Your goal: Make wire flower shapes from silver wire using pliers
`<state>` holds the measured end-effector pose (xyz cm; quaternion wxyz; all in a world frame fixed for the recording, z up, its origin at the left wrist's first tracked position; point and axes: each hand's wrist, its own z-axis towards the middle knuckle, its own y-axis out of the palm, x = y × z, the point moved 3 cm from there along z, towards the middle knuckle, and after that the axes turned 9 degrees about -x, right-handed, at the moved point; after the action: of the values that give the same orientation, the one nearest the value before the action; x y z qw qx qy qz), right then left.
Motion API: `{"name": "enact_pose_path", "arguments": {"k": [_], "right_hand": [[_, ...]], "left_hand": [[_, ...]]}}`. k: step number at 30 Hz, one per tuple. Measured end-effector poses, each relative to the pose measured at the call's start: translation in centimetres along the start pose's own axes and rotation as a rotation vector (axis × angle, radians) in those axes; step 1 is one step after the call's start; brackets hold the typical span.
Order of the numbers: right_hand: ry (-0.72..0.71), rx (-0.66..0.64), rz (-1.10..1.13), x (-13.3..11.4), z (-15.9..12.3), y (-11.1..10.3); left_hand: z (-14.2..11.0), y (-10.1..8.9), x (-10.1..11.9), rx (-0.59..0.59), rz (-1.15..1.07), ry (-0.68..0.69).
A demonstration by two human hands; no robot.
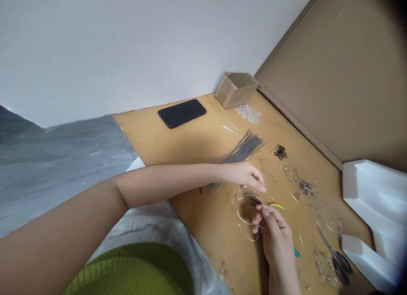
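My left hand (246, 176) reaches across the brown board with its fingers pinched together at the top of a thin metal wire ring (241, 210). My right hand (276, 235) is closed on the lower right of the same ring and on a small plier-like tool whose yellow handle (276, 206) sticks out beside my fingers. A teal piece (296, 252) shows behind that hand. A fan of thin grey wires (238, 153) lies just beyond my left hand.
A black phone (182, 112), an open cardboard box (235, 88), clear beads (248, 112), small black rings (280, 152), scissors (337, 257) and several wire hoops lie on the board. White trays (372, 193) stand right; grey sheeting (63, 151) lies left.
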<state>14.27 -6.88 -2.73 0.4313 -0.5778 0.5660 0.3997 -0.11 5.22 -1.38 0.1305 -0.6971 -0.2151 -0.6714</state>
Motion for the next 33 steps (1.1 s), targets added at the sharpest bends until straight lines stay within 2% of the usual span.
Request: {"name": "enact_pose_path", "arguments": {"k": [8,20,33], "right_hand": [[-0.042,0.027,-0.032,0.6,-0.3,-0.5],[-0.084,0.037,-0.057,1.0,-0.3,-0.9],[-0.091,0.004,-0.067,0.9,-0.1,-1.1]], "left_hand": [[0.1,0.1,-0.1,-0.047,-0.034,0.053],[0.0,0.2,0.2,-0.072,-0.03,0.042],[-0.1,0.1,0.4,-0.042,-0.028,0.032]]}}
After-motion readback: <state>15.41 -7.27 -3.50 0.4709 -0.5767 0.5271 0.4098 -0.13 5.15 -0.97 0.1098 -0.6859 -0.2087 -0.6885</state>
